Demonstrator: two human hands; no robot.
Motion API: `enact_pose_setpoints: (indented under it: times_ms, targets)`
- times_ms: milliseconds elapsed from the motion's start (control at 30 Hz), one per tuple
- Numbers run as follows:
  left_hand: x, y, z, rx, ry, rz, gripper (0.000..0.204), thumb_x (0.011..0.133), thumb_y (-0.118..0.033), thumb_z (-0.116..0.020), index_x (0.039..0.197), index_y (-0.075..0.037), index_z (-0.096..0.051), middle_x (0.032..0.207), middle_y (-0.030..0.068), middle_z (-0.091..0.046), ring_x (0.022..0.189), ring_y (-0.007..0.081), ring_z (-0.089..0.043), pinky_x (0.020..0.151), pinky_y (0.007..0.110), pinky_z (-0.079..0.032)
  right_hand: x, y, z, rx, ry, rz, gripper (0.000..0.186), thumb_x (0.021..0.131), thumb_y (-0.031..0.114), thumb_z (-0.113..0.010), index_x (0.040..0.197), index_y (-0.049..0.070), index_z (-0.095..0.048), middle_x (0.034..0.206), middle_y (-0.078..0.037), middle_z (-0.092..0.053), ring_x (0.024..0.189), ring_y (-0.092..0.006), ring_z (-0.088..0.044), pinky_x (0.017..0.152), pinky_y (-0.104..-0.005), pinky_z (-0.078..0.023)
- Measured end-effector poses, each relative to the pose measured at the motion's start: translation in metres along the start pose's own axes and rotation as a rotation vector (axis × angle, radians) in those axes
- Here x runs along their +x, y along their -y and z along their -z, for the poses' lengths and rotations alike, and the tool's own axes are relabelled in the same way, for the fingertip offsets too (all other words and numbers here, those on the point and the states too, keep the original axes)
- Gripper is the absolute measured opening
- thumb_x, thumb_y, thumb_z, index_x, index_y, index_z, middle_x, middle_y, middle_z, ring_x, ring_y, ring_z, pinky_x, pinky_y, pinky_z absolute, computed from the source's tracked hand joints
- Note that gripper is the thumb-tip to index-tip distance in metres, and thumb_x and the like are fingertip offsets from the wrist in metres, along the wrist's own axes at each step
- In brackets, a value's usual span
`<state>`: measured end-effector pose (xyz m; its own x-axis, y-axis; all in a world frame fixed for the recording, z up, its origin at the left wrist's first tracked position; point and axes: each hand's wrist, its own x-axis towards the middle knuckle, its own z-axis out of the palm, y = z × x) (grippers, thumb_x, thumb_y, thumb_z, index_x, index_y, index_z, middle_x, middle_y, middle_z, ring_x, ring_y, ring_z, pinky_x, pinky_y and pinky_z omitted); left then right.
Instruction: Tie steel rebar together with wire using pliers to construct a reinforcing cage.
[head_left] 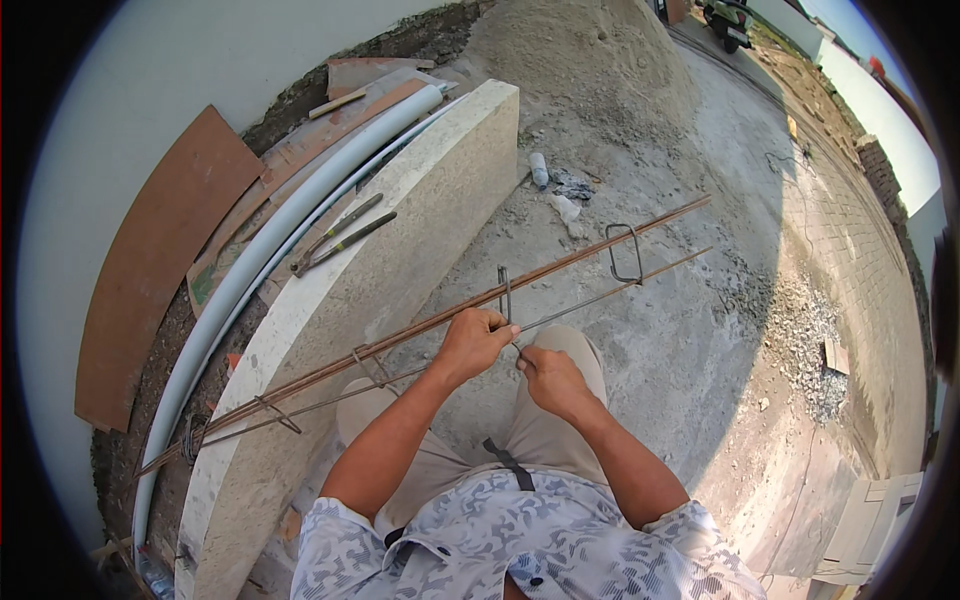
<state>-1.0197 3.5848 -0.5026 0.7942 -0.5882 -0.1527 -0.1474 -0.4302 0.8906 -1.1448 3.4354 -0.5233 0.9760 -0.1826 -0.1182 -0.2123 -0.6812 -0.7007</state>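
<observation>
A long cage of rusty steel bars [440,318] slants across in front of me, over a concrete beam and above my knees. Several bent wire stirrups, one being a rectangular stirrup [638,262], stand along it. My left hand [476,345] is closed around the lower steel bar [590,298], right beside the middle stirrup [504,288]. Just to its right, my right hand [556,379] is closed on a thin dark piece like tie wire, mostly hidden by the fingers. End-cutting pincers [345,238] with dark handles lie on top of the concrete beam [462,135].
Pale plastic pipes [290,218] and a brown board [165,285] lie between beam and wall. A coil of wire [191,440] hangs near the bars' left end. Beyond are a sand pile [590,60], a plastic bottle [539,170] and gravel [800,340].
</observation>
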Motion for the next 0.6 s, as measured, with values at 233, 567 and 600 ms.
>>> enact_pose_setpoints:
  times_ms: [233,567,600]
  targets:
    - [0.003,-0.004,0.007,-0.057,0.029,0.025,0.034,0.092,-0.026,-0.070,0.082,0.005,-0.075,0.067,0.0189,-0.067,0.064,0.0229,-0.063,0.065,0.041,-0.049,0.009,0.102,0.082,-0.296,-0.011,0.109,0.028,0.094,0.031,-0.071,0.094,0.003,-0.069,0.084,-0.024,-0.071,0.086,-0.0391,-0.071,0.074,-0.0492,-0.054]
    - [0.018,0.024,-0.017,-0.017,-0.028,-0.108,0.041,0.094,-0.017,-0.069,0.129,0.001,-0.061,0.132,0.0221,-0.066,0.126,0.0363,-0.061,0.102,0.043,-0.048,0.238,0.185,-0.050,-0.649,-0.057,0.752,0.067,0.091,0.018,-0.073,0.152,0.013,-0.045,0.145,-0.016,-0.053,0.138,-0.0352,-0.049,0.113,-0.0558,-0.039]
    - [0.015,0.018,-0.018,-0.006,-0.033,-0.165,0.045,0.093,-0.021,-0.072,0.131,0.000,-0.060,0.134,0.0212,-0.065,0.129,0.0352,-0.059,0.105,0.043,-0.047,0.253,0.180,-0.066,-0.761,-0.145,0.793,0.068,0.092,0.016,-0.071,0.154,0.014,-0.044,0.147,-0.016,-0.051,0.140,-0.0353,-0.047,0.115,-0.0581,-0.037]
